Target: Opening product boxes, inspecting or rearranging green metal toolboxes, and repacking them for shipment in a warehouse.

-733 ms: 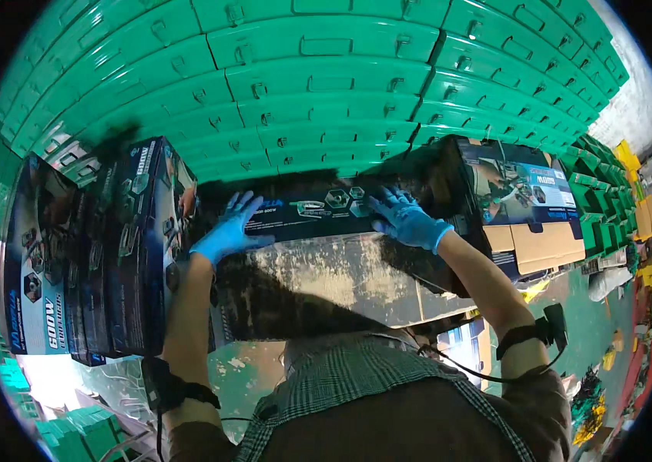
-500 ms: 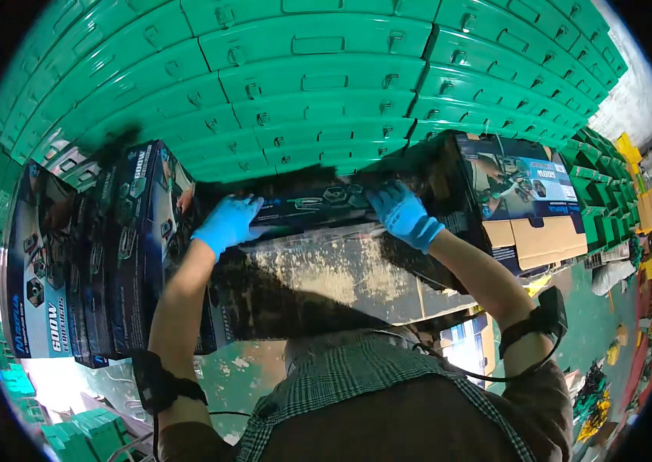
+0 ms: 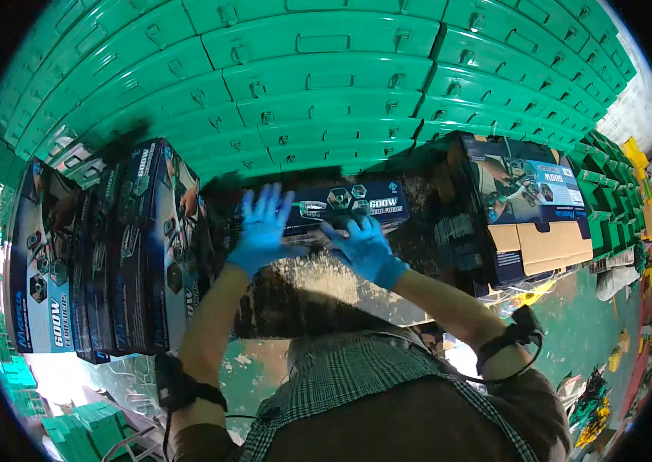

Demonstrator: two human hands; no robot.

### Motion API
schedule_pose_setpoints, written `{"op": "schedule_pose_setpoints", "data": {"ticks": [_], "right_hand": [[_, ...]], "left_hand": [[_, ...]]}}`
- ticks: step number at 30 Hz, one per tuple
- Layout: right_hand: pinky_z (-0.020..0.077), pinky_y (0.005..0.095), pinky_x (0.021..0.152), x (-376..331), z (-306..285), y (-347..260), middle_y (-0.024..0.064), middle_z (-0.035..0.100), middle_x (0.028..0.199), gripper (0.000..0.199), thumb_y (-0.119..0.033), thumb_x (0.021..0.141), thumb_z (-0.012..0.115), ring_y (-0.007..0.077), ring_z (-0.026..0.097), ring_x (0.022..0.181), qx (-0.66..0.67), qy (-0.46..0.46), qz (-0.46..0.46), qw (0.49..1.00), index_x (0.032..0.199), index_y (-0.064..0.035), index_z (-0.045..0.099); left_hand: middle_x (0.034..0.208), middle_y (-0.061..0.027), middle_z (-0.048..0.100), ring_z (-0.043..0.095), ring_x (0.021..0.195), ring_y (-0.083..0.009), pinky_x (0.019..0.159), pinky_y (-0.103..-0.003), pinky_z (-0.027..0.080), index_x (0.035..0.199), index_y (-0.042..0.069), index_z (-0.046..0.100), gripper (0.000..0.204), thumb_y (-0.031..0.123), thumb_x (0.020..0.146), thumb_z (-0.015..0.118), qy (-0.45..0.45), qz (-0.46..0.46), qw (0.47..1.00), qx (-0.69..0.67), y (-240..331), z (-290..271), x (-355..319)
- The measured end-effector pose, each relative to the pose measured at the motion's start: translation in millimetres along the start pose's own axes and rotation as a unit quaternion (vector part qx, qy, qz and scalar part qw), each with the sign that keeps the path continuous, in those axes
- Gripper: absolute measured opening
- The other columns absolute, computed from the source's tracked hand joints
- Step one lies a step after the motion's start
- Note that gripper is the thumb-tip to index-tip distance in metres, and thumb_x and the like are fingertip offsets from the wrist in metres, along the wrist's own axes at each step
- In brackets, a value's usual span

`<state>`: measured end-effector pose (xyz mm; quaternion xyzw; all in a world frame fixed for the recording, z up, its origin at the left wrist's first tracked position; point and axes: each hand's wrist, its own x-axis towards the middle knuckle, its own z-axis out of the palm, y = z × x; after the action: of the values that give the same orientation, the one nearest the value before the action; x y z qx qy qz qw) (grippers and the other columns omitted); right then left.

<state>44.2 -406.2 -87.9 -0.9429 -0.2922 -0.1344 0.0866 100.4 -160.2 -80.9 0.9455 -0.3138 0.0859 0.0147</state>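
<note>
A long dark-blue cardboard box (image 3: 380, 197) with tool pictures on its side lies at the back of a worn bench (image 3: 326, 281). My left hand (image 3: 262, 235), in a blue glove, is open with its fingers spread over the box's left part. My right hand (image 3: 366, 248), gloved the same, rests at the box's near edge near its middle. Its fingers reach onto the box and its thumb stands apart, so it is open. Neither hand grips anything.
Several similar dark boxes (image 3: 137, 246) stand side by side at the left. On the right are more boxes (image 3: 526, 181), with a bare cardboard flap (image 3: 545, 248) facing me. Stacked green cases (image 3: 326, 81) form a wall behind the bench. Green trays (image 3: 611, 200) stand further right.
Both hands have left the ends of the box and come closer together. My left hand has moved right and spread its fingers; my right hand has moved left. More of the box's printed side shows.
</note>
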Motion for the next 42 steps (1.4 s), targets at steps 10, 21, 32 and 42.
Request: {"op": "schedule_pose_setpoints", "data": {"ticks": [10,21,32,42], "right_hand": [[0.0443,0.0427,0.08,-1,53,5,0.0055,0.055,0.1,0.018,-0.017,0.081,0.058,0.0266,0.054,0.088,0.199,0.104,0.049,0.973,0.099,-0.0149,0.061],[0.0415,0.0528,0.091,27,-33,-16,0.0167,0.048,0.128,0.073,-0.03,0.071,0.072,0.0416,0.046,0.115,0.289,0.092,0.178,0.936,0.136,-0.0155,0.042],[0.0295,0.0478,0.105,108,-36,13,0.0255,0.041,0.135,0.108,-0.049,0.057,0.078,0.042,0.038,0.125,0.015,-0.252,-0.05,0.966,0.138,0.0038,0.03],[0.0386,0.0428,0.098,231,-312,-135,0.0206,0.051,0.122,0.106,-0.038,0.051,0.084,0.0385,0.048,0.114,0.086,-0.029,-0.469,0.879,0.138,-0.0038,0.035]], "left_hand": [[0.148,-0.0253,0.02,0.017,0.137,-0.0415,0.107,-0.062,0.003,0.146,0.005,0.02,0.124,0.082,0.056,0.056,-0.089,-0.01,0.993,0.072,32,5,24],[0.132,-0.0216,0.043,0.036,0.124,-0.0392,0.107,-0.061,0.012,0.125,0.003,0.049,0.097,0.072,0.058,0.061,-0.136,-0.094,0.985,0.049,20,9,26],[0.122,-0.0185,0.054,0.048,0.117,-0.038,0.101,-0.049,0.037,0.122,0.008,0.055,0.048,0.019,0.077,0.069,0.312,-0.23,0.903,-0.185,108,-53,-174],[0.123,-0.0194,0.054,0.049,0.116,-0.0376,0.101,-0.042,0.035,0.119,0.001,0.055,0.058,0.018,0.068,0.075,0.486,-0.425,0.748,-0.156,68,-160,-251]]}}
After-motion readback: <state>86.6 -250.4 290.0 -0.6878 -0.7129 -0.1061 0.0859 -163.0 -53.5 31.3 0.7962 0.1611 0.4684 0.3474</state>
